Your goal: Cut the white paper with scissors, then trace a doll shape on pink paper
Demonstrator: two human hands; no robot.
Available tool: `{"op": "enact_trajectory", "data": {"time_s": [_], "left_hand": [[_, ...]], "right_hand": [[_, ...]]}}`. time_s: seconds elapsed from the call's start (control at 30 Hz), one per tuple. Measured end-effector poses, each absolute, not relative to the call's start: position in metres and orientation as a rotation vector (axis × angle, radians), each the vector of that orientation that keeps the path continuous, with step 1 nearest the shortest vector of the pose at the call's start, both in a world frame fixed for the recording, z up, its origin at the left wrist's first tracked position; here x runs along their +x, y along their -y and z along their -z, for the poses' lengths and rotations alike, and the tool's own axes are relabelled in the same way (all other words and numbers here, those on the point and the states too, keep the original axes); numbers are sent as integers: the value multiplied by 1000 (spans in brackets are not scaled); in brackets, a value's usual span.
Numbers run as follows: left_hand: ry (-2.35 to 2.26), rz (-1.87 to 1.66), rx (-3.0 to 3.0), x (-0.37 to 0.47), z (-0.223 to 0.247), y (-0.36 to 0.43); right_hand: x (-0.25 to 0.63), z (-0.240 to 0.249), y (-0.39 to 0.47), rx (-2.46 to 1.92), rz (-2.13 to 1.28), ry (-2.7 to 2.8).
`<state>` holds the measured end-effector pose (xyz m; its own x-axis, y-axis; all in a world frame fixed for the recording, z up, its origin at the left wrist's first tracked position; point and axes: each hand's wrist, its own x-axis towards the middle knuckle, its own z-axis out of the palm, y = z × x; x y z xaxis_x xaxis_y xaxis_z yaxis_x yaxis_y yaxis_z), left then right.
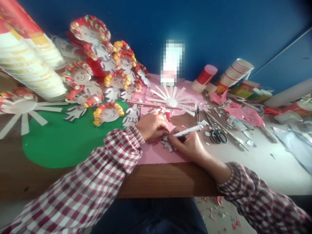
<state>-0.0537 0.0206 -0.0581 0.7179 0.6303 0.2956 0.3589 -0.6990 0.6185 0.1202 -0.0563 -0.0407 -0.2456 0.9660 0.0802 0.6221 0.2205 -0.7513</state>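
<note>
My right hand (187, 143) grips a white marker (188, 131) with its tip end down by my left fingers. Beneath both hands lies a small white paper cutout with dark outlines (168, 146), partly covered by my fingers. The fingers of my left hand (153, 126) are curled together at the cutout's upper edge, pinching or pressing it. Under the cutout is a pink sheet (152, 156) near the table's front edge. Just left of my left hand rest a white paper body cutout (132, 115) and a paper face with yellow and red curls (109, 115).
A green sheet (60, 143) lies at left, with several curly-haired paper figures (117, 83) behind it. Stacked paper cups (29, 65) lean at far left. A white strip fan (171, 102) lies ahead. Black-handled scissors (218, 136), a wooden stick (227, 131) and paper scraps lie right.
</note>
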Motion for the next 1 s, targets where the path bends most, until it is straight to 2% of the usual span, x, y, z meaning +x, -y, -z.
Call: {"op": "enact_trajectory", "data": {"time_s": [1.0], "left_hand": [[-759,-616,2405,-54,55,-23]], "right_hand": [[120,38,58,-1448,-954,1908]]}}
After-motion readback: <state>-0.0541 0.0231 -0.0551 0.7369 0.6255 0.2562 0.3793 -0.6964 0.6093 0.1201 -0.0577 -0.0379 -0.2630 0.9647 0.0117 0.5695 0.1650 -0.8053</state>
